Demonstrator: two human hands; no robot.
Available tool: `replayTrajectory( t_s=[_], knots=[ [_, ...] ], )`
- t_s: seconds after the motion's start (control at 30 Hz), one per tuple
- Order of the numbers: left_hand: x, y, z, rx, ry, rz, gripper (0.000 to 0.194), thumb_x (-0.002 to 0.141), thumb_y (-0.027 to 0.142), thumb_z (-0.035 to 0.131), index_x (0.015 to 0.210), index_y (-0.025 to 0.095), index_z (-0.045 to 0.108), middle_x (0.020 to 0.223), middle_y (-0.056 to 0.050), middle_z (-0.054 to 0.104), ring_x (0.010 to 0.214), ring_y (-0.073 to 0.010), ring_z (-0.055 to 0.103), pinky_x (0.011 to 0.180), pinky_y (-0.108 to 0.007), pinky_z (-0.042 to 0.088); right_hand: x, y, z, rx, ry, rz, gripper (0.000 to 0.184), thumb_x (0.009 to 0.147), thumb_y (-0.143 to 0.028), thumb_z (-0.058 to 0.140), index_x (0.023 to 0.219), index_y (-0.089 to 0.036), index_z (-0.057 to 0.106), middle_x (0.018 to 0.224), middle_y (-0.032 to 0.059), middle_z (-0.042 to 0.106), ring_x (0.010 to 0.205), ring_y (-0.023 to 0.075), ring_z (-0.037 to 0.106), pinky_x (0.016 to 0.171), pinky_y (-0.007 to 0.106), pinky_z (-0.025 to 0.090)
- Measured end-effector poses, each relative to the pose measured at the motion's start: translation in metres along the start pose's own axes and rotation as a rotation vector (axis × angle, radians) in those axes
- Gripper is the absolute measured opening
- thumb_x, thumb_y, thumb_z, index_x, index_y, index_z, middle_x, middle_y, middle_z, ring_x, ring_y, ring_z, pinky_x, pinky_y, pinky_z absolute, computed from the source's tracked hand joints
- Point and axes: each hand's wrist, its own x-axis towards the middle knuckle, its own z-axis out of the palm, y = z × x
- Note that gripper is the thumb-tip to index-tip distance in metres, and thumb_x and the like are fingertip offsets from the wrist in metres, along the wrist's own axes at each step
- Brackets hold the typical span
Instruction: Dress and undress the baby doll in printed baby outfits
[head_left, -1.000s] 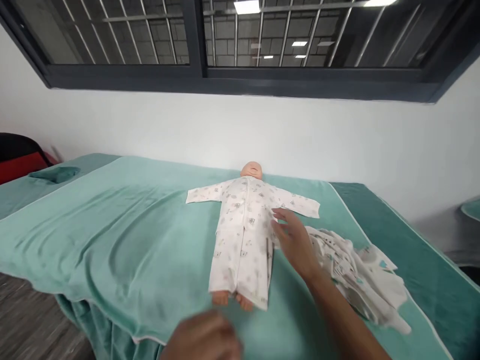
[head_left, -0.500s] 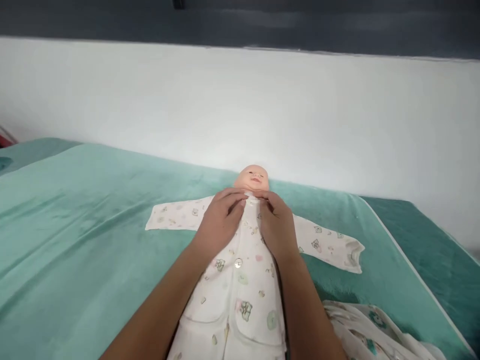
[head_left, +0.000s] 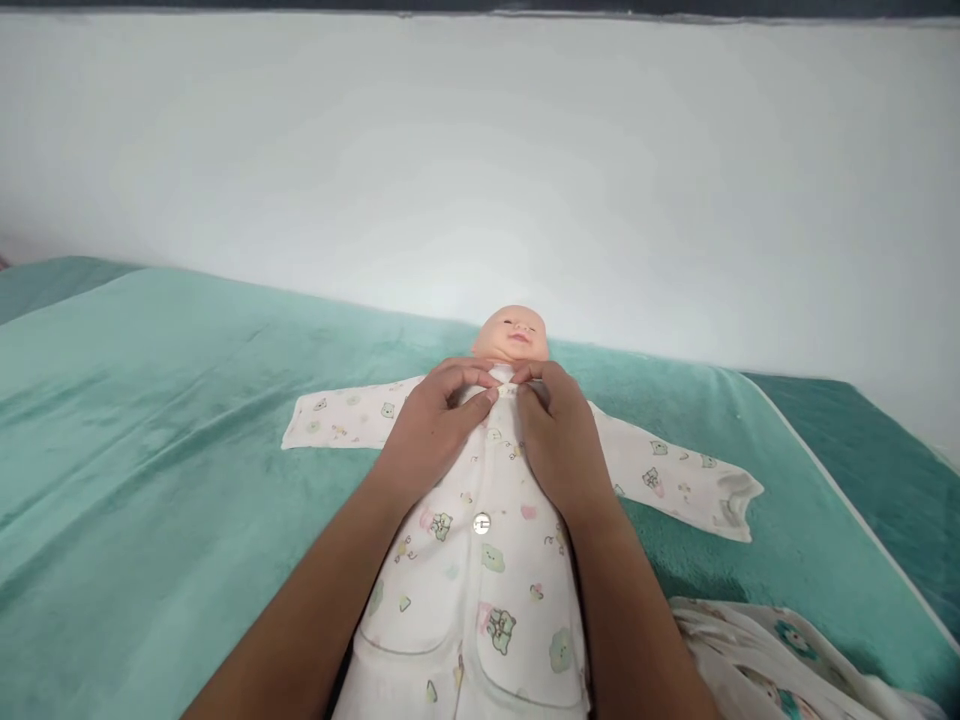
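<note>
A baby doll (head_left: 514, 335) lies on its back on a teal towel (head_left: 150, 420), dressed in a white printed romper (head_left: 480, 570) with sleeves spread out to both sides. My left hand (head_left: 435, 425) and my right hand (head_left: 555, 430) meet at the romper's collar just under the doll's chin. Both hands have curled fingers pinching the fabric edges of the front opening at the neck. A round button (head_left: 481, 522) shows lower on the chest between my forearms.
A second crumpled white printed garment (head_left: 757, 660) lies at the lower right on the towel. A darker teal cover (head_left: 862, 480) shows along the right side. A white wall (head_left: 480, 180) rises right behind the doll's head.
The view has dropped and come closer to the doll. Both hands went from apart near the romper's lower half to its collar, where the fingers have now curled in and pinch the fabric.
</note>
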Motion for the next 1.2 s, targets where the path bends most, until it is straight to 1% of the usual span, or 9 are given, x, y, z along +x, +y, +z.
replayTrajectory(
  t_s=[0.17,0.33,0.5,0.7,0.8,0.87,0.93,1.07,1.2],
  knots=[
    [0.001,0.003,-0.001,0.023,-0.002,-0.055,0.010,0.087,0.031,0.063,0.084,0.026,0.072,0.133,0.001,0.064,0.116,-0.0248,0.061,0.101,-0.045,0.047,0.001,-0.001,-0.002,-0.014,-0.066,0.027,0.013,0.086,-0.022,0.044,0.091,-0.025,0.055,0.115,0.0045,0.066,0.111,0.0269,0.054,0.098,0.047,0.038],
    [0.001,0.001,-0.001,0.011,-0.018,0.008,0.012,0.088,0.030,0.061,0.083,0.024,0.070,0.133,-0.001,0.064,0.118,-0.0249,0.060,0.100,-0.044,0.048,0.001,0.002,-0.004,0.048,-0.102,-0.001,0.008,0.089,-0.024,0.046,0.090,-0.025,0.054,0.125,0.0040,0.064,0.117,0.0258,0.054,0.105,0.047,0.036],
    [0.000,0.001,-0.001,-0.051,-0.054,0.088,0.012,0.091,0.029,0.059,0.086,0.023,0.068,0.135,-0.002,0.063,0.125,-0.0233,0.058,0.105,-0.041,0.047,-0.001,0.004,-0.003,0.218,-0.097,-0.015,0.005,0.093,-0.025,0.048,0.093,-0.024,0.053,0.126,0.0044,0.064,0.116,0.0221,0.056,0.101,0.040,0.041],
    [-0.005,0.007,-0.005,-0.037,-0.058,0.008,0.019,0.093,0.036,0.058,0.082,0.024,0.068,0.136,0.000,0.062,0.121,-0.0237,0.059,0.101,-0.042,0.047,-0.005,0.006,-0.003,0.344,0.084,0.054,0.008,0.095,-0.031,0.055,0.096,-0.023,0.057,0.112,0.0029,0.066,0.100,0.0171,0.061,0.086,0.032,0.047],
    [-0.008,0.004,-0.013,0.001,-0.143,0.004,0.021,0.093,0.040,0.059,0.082,0.025,0.069,0.141,0.000,0.058,0.127,-0.0263,0.055,0.105,-0.046,0.044,-0.008,0.002,-0.004,0.331,0.113,0.040,0.011,0.095,-0.034,0.059,0.095,-0.023,0.060,0.113,0.0025,0.067,0.096,0.0161,0.062,0.081,0.030,0.046],
    [-0.010,-0.002,-0.020,0.012,-0.218,0.024,0.020,0.092,0.042,0.062,0.084,0.026,0.070,0.146,0.000,0.054,0.134,-0.0284,0.050,0.107,-0.048,0.042,-0.012,-0.003,-0.006,0.272,0.147,0.006,0.013,0.095,-0.035,0.059,0.090,-0.023,0.062,0.103,0.0015,0.068,0.086,0.0150,0.061,0.075,0.029,0.045],
    [-0.011,-0.007,-0.025,-0.005,-0.288,0.052,0.017,0.090,0.043,0.066,0.086,0.027,0.070,0.150,0.001,0.051,0.140,-0.0292,0.044,0.108,-0.048,0.041,-0.017,-0.009,-0.007,0.196,0.195,-0.035,0.025,0.097,-0.037,0.057,0.078,-0.022,0.061,0.086,0.0003,0.065,0.078,0.0143,0.057,0.071,0.029,0.043],
    [-0.011,-0.011,-0.029,-0.050,-0.331,0.080,0.011,0.087,0.039,0.070,0.084,0.028,0.070,0.152,0.003,0.049,0.143,-0.0278,0.041,0.107,-0.045,0.042,-0.029,-0.017,-0.009,0.120,0.125,-0.042,0.044,0.099,-0.041,0.053,0.060,-0.020,0.053,0.061,-0.0026,0.051,0.062,0.0122,0.048,0.062,0.028,0.038],
    [-0.012,-0.009,-0.026,-0.018,-0.297,0.083,0.009,0.087,0.031,0.070,0.079,0.026,0.069,0.151,0.003,0.050,0.139,-0.0283,0.045,0.107,-0.047,0.043,-0.041,-0.017,-0.007,0.116,0.078,0.012,0.043,0.098,-0.041,0.055,0.060,-0.019,0.056,0.059,-0.0031,0.050,0.060,0.0117,0.046,0.061,0.028,0.037]
  ],
)
